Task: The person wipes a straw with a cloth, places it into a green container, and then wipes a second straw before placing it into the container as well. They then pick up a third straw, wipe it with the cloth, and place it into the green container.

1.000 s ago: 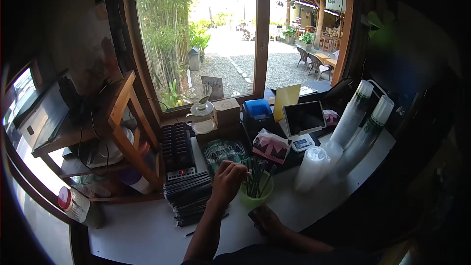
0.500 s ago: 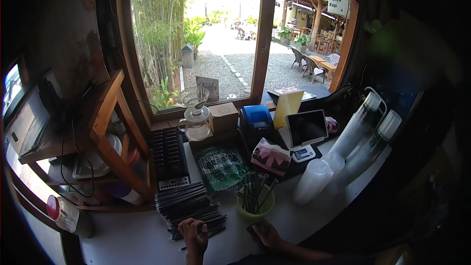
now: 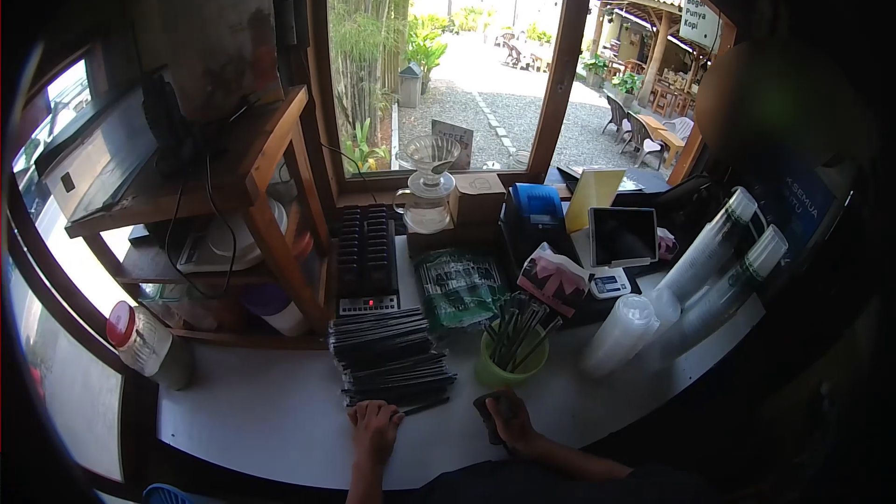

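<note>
A pile of black straws, apparently in clear wrappers, lies on the white counter. At its front edge rests my left hand, fingers curled together on a single black straw whose end sticks out to the right. My right hand grips a dark, flat object; its kind is hard to make out. Just beyond that hand stands a light green cup, with several dark straws upright or leaning in it.
Behind the pile are a black tray with a lit display and a green printed bag. A tissue box, a tablet and stacked plastic cups stand to the right. A red-lidded jar is far left.
My view has shifted, so the counter sits further right and higher. My left hand has lowered from a raised, curled pose onto the pile's front edge. The right hand keeps its dark object.
</note>
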A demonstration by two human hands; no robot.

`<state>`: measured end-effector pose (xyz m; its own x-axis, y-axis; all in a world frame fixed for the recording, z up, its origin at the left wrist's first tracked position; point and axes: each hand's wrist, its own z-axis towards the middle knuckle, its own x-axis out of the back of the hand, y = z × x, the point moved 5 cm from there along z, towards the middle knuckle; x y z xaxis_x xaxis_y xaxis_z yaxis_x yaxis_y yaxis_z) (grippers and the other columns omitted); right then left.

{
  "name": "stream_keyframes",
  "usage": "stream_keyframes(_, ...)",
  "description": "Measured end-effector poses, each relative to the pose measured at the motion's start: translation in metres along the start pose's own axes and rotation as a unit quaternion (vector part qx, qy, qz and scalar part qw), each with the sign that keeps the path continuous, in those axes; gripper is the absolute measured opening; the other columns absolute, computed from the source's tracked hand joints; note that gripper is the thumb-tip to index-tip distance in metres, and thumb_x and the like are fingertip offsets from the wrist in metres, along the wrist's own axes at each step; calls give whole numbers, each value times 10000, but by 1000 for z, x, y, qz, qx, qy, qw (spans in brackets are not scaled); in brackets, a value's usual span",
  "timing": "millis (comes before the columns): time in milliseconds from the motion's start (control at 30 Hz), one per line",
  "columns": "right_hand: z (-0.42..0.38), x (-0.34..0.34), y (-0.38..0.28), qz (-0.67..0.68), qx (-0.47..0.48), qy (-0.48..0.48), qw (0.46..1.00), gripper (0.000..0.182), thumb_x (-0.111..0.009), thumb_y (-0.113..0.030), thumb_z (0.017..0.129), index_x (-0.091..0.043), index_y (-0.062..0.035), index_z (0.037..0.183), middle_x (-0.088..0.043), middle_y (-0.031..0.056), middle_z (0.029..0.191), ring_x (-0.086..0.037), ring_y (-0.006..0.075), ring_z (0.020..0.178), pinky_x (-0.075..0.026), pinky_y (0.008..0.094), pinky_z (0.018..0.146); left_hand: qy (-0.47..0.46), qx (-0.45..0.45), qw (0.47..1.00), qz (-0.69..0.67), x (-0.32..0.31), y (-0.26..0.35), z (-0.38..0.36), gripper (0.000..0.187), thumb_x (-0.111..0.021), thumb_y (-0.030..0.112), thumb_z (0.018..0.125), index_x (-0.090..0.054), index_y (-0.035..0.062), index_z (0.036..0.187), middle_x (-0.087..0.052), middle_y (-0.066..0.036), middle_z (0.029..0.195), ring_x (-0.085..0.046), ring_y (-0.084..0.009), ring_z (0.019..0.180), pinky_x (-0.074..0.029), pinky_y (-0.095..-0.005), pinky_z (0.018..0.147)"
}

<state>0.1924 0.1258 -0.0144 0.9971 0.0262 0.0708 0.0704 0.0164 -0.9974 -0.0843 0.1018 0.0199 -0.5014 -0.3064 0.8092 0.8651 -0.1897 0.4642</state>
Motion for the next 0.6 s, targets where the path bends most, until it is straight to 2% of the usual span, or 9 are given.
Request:
stream_keyframes(100,-1,1,14,9,3,1,1000,194,-605,-227,956,-576,-42,1010,-599,53,840,-561,123,781,-461,284,708,36,-22,999,-18,4,3,0,135,-726,154,794,-630,117,881,-632,-1,888,-542,-208,967,-325,-372,911)
stream_keyframes(233,-5,2,6,-38,59,10,998,191,-589,-218,960,-571,-32,1000,-598,71,860,-567,144,801,-460,293,726,74,-43,996,-4,8,5,-5,153,-727,143,793,-615,116,893,-632,3,896,-564,-198,911,-345,-361,882)
stream_keyframes(367,-14,-2,5,-19,57,30,998,228,-558,-246,974,-548,-23,1022,-591,79,901,-562,165,823,-455,302,750,126,-71,989,-15,12,10,-13,171,-709,107,812,-597,123,940,-635,6,876,-579,-185,870,-363,-350,853)
stream_keyframes(467,-20,-9,-10,-54,150,104,982,272,-492,-309,1007,-475,-56,1103,-521,32,917,-498,106,738,-447,295,648,172,-91,981,-6,30,31,-21,193,-701,75,830,-582,122,974,-639,-2,849,-599,-191,828,-385,-352,822)
stream_keyframes(500,-24,-13,-23,-11,105,133,986,361,-506,-391,998,-484,-55,1131,-544,42,994,-549,120,826,-475,312,735,193,-91,977,-16,37,41,-26,194,-704,73,830,-582,120,973,-641,-6,850,-604,-194,814,-393,-352,811)
stream_keyframes(533,-18,-17,-17,83,53,92,991,403,-507,-427,988,-485,-56,1144,-551,49,1025,-561,134,872,-481,321,768,214,-92,972,-27,42,51,-29,196,-707,71,829,-582,118,971,-643,-10,851,-608,-196,800,-401,-352,800)
stream_keyframes(567,-22,-20,-7,175,-5,50,983,445,-508,-463,977,-485,-58,1157,-559,56,1057,-573,148,918,-487,330,801,216,-88,970,-69,43,60,-31,181,-709,70,833,-589,113,962,-653,-29,850,-619,-214,760,-437,-357,737)
stream_keyframes(600,-29,-25,3,264,-69,9,962,486,-509,-500,967,-486,-59,1170,-566,63,1088,-585,161,963,-492,339,834,187,-73,973,-117,42,68,-32,168,-702,80,841,-602,97,974,-664,-54,852,-628,-245,746,-463,-369,678)
